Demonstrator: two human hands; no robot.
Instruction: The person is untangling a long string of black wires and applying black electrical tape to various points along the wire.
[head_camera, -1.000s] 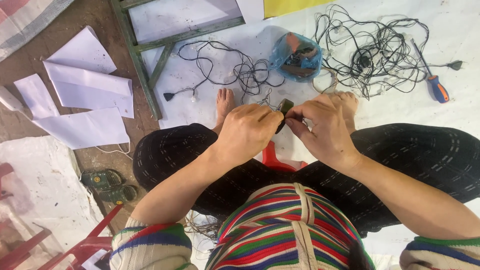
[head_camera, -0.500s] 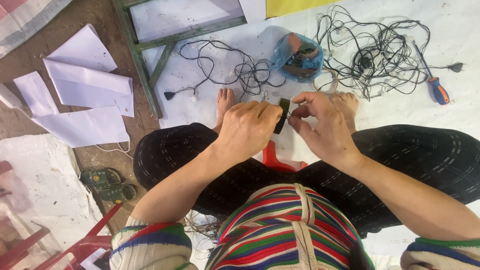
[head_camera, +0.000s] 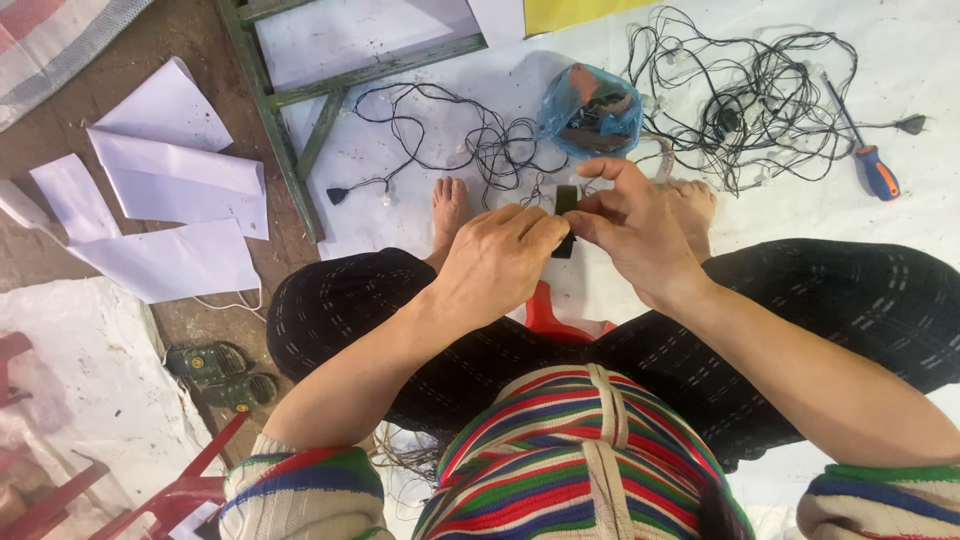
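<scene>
White floor sheet (head_camera: 900, 90); black roll (head_camera: 566, 220) now upright between both hands' fingers (head_camera: 600, 215).

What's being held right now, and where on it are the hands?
A small black block-shaped part, pinched between both hands: left hand at its lower end, right hand fingertips on its right side. What it is cannot be told.

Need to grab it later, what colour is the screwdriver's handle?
Orange and blue handle on the screwdriver, head view.
</scene>
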